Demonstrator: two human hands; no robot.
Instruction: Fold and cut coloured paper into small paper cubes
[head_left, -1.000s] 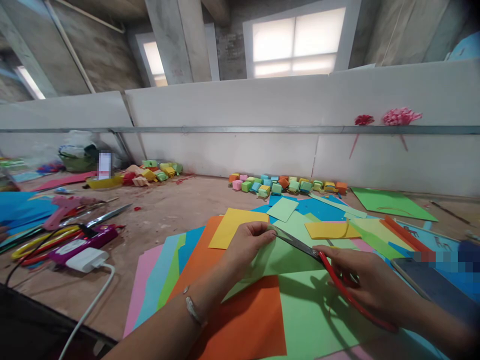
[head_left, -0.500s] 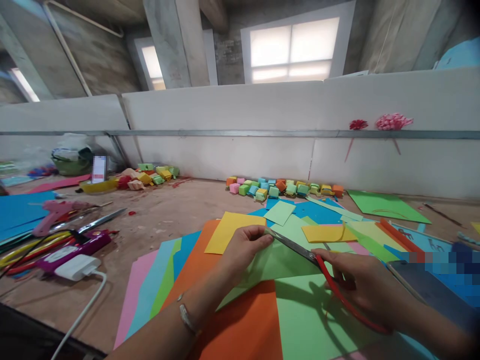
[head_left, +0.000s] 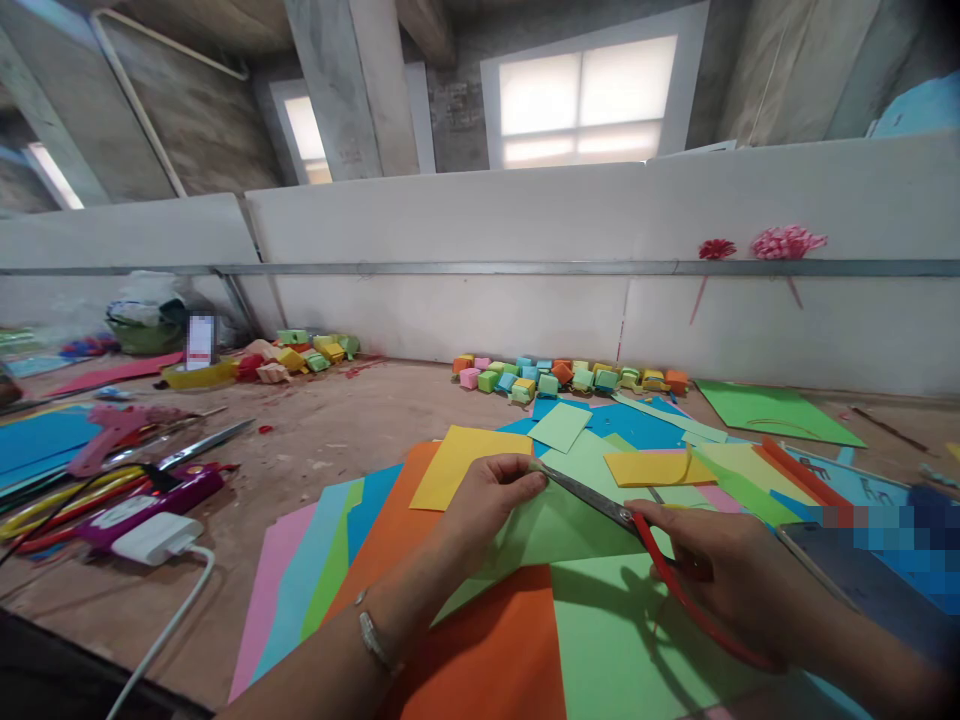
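Note:
My left hand (head_left: 487, 495) pinches a light green sheet of paper (head_left: 555, 530) between thumb and fingers. In my right hand (head_left: 742, 570) are scissors (head_left: 589, 494) with red handles, their blades nearly together. The blade tips reach to the fingertips of my left hand, at the sheet's upper edge. How far the blades have gone into the paper I cannot tell. Below both hands lie an orange sheet (head_left: 487, 650) and another light green sheet (head_left: 637, 630). A yellow piece (head_left: 439, 475) rests just behind my left hand.
Several small coloured paper cubes (head_left: 551, 383) line the white partition's base. At left are a pink glue gun (head_left: 109, 435), a purple power strip (head_left: 150, 505) and a white charger (head_left: 157, 537). A dark phone (head_left: 825, 565) lies by my right wrist. A green sheet (head_left: 772, 412) lies far right.
Both hands, the paper and the scissors stay almost where they were. Only the view has shifted very slightly.

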